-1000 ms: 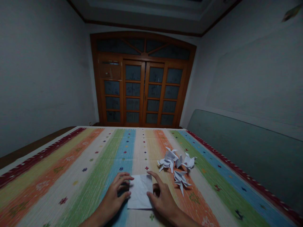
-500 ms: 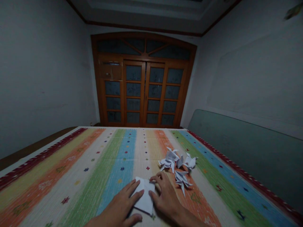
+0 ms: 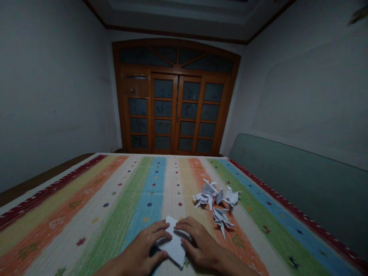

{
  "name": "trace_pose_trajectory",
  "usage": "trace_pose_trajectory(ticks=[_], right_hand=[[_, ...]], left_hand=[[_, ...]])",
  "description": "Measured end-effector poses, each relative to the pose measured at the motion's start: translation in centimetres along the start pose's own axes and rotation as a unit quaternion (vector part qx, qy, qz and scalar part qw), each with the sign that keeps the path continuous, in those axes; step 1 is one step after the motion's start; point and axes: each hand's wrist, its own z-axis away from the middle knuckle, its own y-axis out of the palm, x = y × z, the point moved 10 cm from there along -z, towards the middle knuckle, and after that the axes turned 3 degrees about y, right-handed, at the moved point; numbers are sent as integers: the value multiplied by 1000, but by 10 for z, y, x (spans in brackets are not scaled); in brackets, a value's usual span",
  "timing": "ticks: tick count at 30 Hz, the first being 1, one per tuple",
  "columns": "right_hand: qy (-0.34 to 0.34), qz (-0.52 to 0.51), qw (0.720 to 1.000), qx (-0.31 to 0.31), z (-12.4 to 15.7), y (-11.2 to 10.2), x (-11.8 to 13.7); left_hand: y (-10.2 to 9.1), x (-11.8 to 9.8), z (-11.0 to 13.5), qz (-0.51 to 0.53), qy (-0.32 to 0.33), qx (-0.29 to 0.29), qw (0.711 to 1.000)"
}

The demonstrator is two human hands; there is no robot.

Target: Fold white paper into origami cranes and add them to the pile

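Note:
A folded white sheet of paper (image 3: 174, 247) lies at the near middle of the striped cloth, one corner pointing away from me. On its left side, my left hand (image 3: 149, 243) grips the edge with bent fingers on top and the thumb lower down. From the right, my right hand (image 3: 201, 241) has its fingers and thumb closed around a raised flap at that edge. The fingers partly hide the folds. Several folded white paper cranes (image 3: 209, 193) sit in a loose cluster beyond my right hand.
A striped cloth (image 3: 115, 214) in several colours covers the table. Along the right side runs a pale green panel (image 3: 287, 168). Wooden double doors with glass panes (image 3: 176, 111) close off the far end, between plain walls.
The paper has turned slightly and its side edges are now lifted. My right fingers have moved inward over its upper right edge, and my left fingers have curled more. The cranes stay put.

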Motion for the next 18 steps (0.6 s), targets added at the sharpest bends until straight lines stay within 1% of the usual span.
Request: trace_pose_trajectory(ticks=[4, 9, 11, 14, 18], right_hand=[[25, -9, 1000, 14, -1, 0, -1], [33, -19, 998, 44, 0, 6, -5], [35, -13, 997, 61, 1, 10, -7], [30, 4, 996, 79, 1, 15, -9], [11, 17, 996, 88, -1, 18, -5]], left_hand=[[-1, -2, 2, -10, -4, 10, 1000], [-7, -23, 5, -24, 66, -2, 998], [-7, -26, 5, -35, 75, -3, 997], [-4, -23, 3, -47, 59, -4, 997], [0, -13, 2, -51, 50, -17, 997]])
